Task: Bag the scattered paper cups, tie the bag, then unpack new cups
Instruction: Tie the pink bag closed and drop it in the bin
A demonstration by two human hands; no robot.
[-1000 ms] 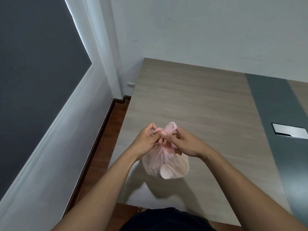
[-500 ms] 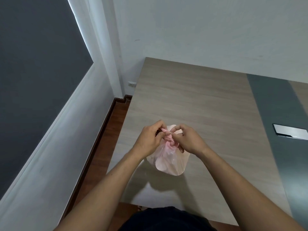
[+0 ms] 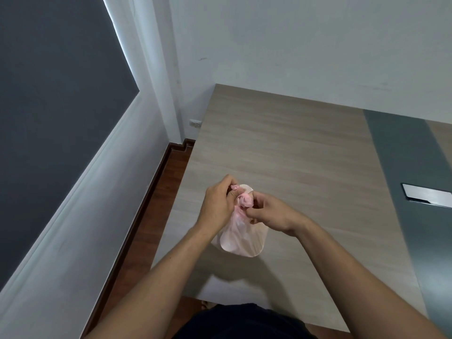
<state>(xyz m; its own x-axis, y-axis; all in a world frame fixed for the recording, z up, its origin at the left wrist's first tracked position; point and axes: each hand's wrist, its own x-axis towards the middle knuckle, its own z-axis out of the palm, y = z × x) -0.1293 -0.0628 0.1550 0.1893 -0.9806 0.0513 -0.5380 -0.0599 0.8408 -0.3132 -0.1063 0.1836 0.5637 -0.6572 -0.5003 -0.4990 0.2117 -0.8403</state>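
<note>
In the head view, a thin pink bag (image 3: 241, 237) hangs just below the middle of the frame, over the near part of the wood table (image 3: 293, 148). The left hand (image 3: 216, 204) pinches one twisted end at the bag's top, and the right hand (image 3: 271, 212) pinches the pink bunch beside it. A silver plate (image 3: 426, 198) sits at the right edge.

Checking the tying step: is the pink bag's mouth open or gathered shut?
Gathered shut: the bag neck is twisted between left hand and right hand.
</note>
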